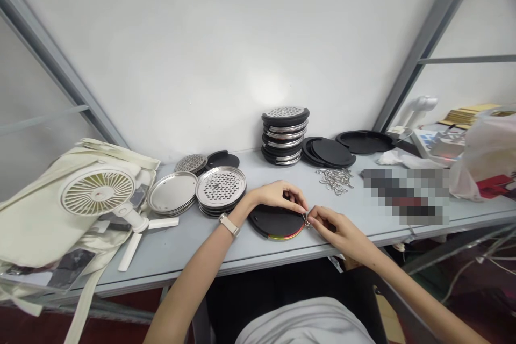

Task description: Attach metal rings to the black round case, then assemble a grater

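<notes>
A round black disc (278, 222) with a red, yellow and green edge lies near the table's front edge. My left hand (284, 197) reaches over its upper right side, its fingertips pinched at a small metal clip (306, 220) by the disc's right rim. From the right, my right hand (332, 228) closes thumb and fingers on the same clip. Behind my hands lies a loose pile of similar metal clips (335, 180). Stacked perforated metal discs (221, 188) stand to the left of my left forearm.
Plain metal lids (172, 192) and a white fan (99, 193) on a cream bag (36, 215) are at left. A tall disc stack (284, 137) stands at the back, beside black discs (332, 152) and a black tray (365, 141). A plastic bag (479, 156) is at right.
</notes>
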The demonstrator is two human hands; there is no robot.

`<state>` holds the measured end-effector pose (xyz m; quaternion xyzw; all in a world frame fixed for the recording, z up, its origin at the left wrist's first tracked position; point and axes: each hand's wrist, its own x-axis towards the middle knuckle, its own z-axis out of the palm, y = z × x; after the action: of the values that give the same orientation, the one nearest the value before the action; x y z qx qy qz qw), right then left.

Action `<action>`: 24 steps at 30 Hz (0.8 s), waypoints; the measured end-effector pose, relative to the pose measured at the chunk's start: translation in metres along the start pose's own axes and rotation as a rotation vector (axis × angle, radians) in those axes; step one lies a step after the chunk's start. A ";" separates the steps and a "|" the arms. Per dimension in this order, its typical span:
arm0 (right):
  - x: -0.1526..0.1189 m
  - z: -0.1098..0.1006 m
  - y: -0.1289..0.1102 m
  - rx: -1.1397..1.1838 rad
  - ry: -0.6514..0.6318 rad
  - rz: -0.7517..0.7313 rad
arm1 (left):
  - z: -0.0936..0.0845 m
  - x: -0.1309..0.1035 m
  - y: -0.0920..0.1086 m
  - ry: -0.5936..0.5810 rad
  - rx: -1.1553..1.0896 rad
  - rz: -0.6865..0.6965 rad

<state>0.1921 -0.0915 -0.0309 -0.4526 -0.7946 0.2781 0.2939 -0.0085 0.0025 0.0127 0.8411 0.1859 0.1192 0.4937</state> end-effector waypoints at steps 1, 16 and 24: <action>0.000 0.000 0.000 -0.001 -0.003 -0.001 | 0.000 0.000 0.000 0.003 -0.004 0.007; 0.000 0.000 -0.002 0.040 0.006 0.022 | 0.004 0.005 -0.006 0.088 -0.011 -0.008; 0.000 0.000 -0.003 0.063 0.030 0.017 | 0.001 0.005 -0.008 0.056 0.001 -0.034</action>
<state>0.1905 -0.0928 -0.0286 -0.4540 -0.7770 0.2986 0.3177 -0.0050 0.0077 0.0058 0.8345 0.2139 0.1343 0.4897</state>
